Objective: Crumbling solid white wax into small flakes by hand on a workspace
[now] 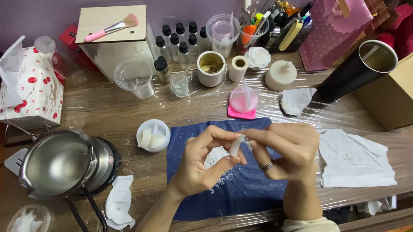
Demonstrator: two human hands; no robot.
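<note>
Both hands meet above the dark blue cloth (234,180) on the worktop (128,114). The left hand (202,163) and the right hand (285,148) each pinch an end of a small white wax piece (236,145), fingers closed round it. White crumbs lie on the cloth below; a steel melting pot (59,164) sits to its left.

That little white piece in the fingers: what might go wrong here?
1. The white piece is pinched only by fingertips of the left hand and right hand; it could slip or snap.
2. White crumbs already dot the blue cloth; more may scatter.
3. The pot sits near the left elbow and could be knocked.
</note>
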